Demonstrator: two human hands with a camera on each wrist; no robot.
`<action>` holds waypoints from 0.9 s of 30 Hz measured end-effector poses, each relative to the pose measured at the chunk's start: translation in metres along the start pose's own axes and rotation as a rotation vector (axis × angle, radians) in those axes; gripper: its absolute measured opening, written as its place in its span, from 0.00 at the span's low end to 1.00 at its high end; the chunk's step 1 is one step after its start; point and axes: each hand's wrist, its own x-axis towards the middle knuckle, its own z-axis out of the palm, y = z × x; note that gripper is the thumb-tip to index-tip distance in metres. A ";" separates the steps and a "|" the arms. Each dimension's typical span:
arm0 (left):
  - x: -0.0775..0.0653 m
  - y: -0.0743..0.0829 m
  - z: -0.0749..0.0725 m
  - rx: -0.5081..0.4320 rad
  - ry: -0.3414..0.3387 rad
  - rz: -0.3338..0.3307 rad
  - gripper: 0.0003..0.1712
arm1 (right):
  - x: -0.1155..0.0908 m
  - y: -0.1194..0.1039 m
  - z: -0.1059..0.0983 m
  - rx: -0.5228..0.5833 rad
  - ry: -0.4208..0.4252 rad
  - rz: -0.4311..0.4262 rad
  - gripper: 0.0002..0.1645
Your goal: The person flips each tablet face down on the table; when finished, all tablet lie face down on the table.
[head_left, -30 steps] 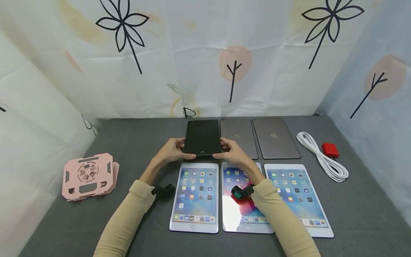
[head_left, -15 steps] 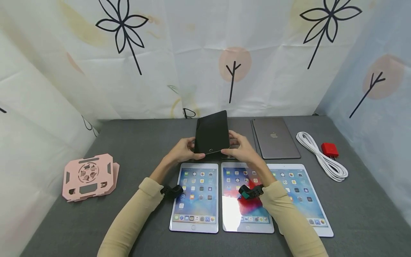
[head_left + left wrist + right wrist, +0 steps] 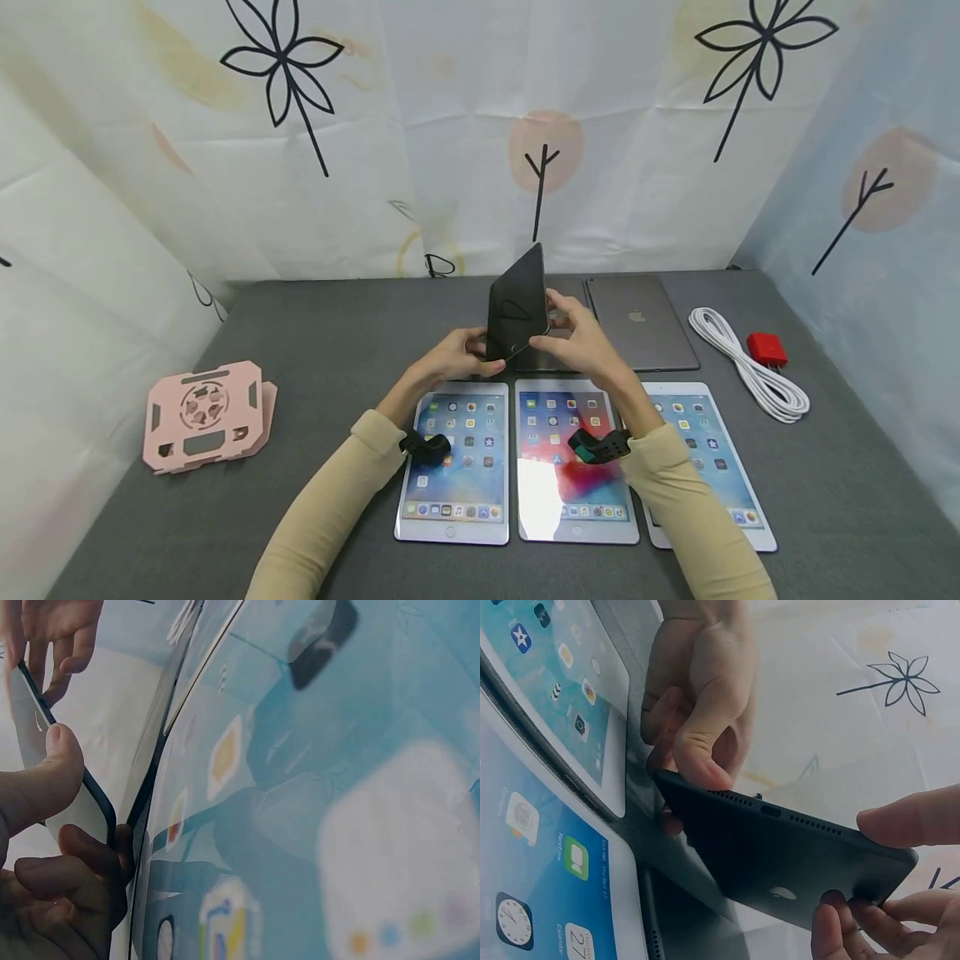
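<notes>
A dark tablet [image 3: 517,304] is held between both hands, tilted steeply with its right edge raised and its black screen facing left. My left hand [image 3: 459,356] pinches its lower left corner, thumb along the near edge. At the right edge, my right hand [image 3: 577,333] grips it between thumb and fingers. The right wrist view shows the tablet's dark back [image 3: 780,877] with an apple logo and a port on its edge. Beneath it lies a grey tablet [image 3: 536,358], partly hidden, and another grey tablet [image 3: 643,321] rests face down to its right.
Nearer me lie three lit white tablets: left [image 3: 453,462], middle [image 3: 558,454] and right [image 3: 720,458], the last partly under my right sleeve. A coiled white cable [image 3: 750,367] and a red charger [image 3: 767,349] sit at right. Pink panels [image 3: 202,417] lie at left.
Both hands have moved right with the dark tablet. It has gone from nearly flat, face up, to steeply tilted with its right edge raised, and now overlaps the grey tablet beside it.
</notes>
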 end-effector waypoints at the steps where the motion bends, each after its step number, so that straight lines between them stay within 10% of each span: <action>1: 0.001 0.001 0.000 0.000 -0.004 -0.001 0.54 | 0.000 0.000 0.000 -0.001 0.002 0.004 0.49; 27: 0.018 0.002 0.012 0.339 0.062 0.193 0.55 | 0.001 -0.008 0.006 0.087 -0.003 0.013 0.47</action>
